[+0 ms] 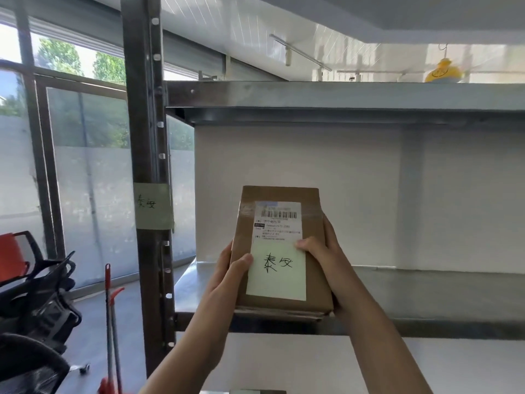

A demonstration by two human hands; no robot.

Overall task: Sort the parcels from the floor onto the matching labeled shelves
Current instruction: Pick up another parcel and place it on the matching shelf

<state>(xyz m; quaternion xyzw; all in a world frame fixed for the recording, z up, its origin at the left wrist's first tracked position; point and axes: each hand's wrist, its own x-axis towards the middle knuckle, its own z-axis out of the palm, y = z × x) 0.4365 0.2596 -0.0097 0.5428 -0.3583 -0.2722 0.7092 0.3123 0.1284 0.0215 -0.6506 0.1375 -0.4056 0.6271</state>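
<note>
A brown cardboard parcel (281,220) is held up in front of a metal shelf (426,291), its lower end just over the shelf's front edge. It carries a white shipping label and a pale green note with two handwritten characters. My left hand (227,277) grips its left side with the thumb on the note. My right hand (321,251) grips its right side, thumb on the note's top edge. A green tag (153,206) with the same two characters is stuck on the shelf's dark upright post (142,109).
Another metal shelf (341,100) runs above, with a yellow object (443,72) behind it. Black and orange office chairs (37,294) and a red-handled mop (109,322) stand at the lower left by a glass wall. A white wall backs the shelf.
</note>
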